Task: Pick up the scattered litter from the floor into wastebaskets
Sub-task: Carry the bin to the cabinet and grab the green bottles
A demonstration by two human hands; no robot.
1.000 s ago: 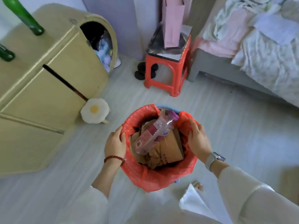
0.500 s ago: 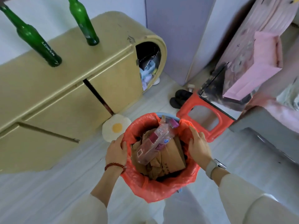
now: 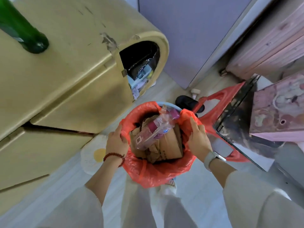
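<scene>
The round blue-rimmed wastebasket lined with a red-orange plastic bag (image 3: 158, 175) is held up off the floor, left hand (image 3: 116, 143) and right hand (image 3: 198, 139) gripping opposite rims, the crumpled brown cardboard (image 3: 169, 146) and clear plastic bottle (image 3: 158, 129) already inside, so next probably comes setting it down.

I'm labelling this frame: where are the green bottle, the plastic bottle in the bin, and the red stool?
green bottle (image 3: 24, 32), head view, on its lower body.
plastic bottle (image 3: 158, 127), head view, on its clear middle.
red stool (image 3: 218, 109), head view, on its side.
</scene>
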